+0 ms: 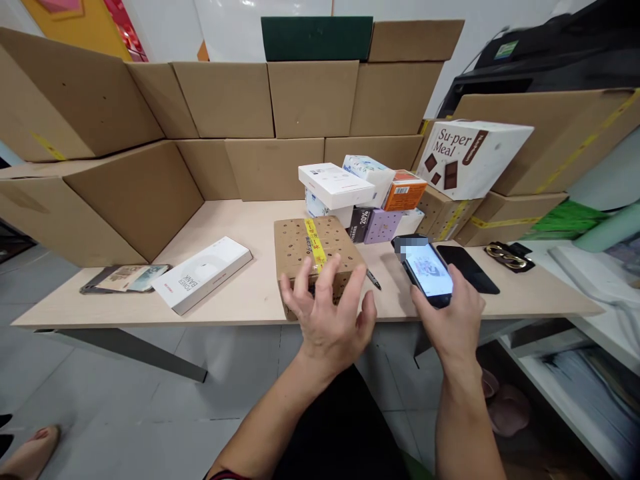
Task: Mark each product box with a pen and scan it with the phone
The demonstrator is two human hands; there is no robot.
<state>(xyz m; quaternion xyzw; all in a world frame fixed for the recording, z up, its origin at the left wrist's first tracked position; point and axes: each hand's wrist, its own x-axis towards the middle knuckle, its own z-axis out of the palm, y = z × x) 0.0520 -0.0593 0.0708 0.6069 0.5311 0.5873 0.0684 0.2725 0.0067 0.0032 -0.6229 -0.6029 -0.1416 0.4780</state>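
Note:
My left hand (333,310) is spread, fingers apart, over the near edge of a brown cardboard box (287,247) dotted with small dark marks and sealed with yellow tape. Whether its fingertips touch the box I cannot tell. A smartphone (427,267) with a lit screen is in my right hand (453,320), thumb and fingers on its lower end. Beside the box lies a black pen (373,280), partly hidden by the box. A dark flat slab like another phone or case (467,269) rests to the right of the smartphone.
On the table's left are a white power bank box (203,275) and banknotes (135,278). Behind the brown box stands a pile of small cartons (337,185). A Su-per Meal box (475,157) tops cardboard boxes at right. Scissors (505,255) lie near them. Cardboard walls (280,170) enclose the back.

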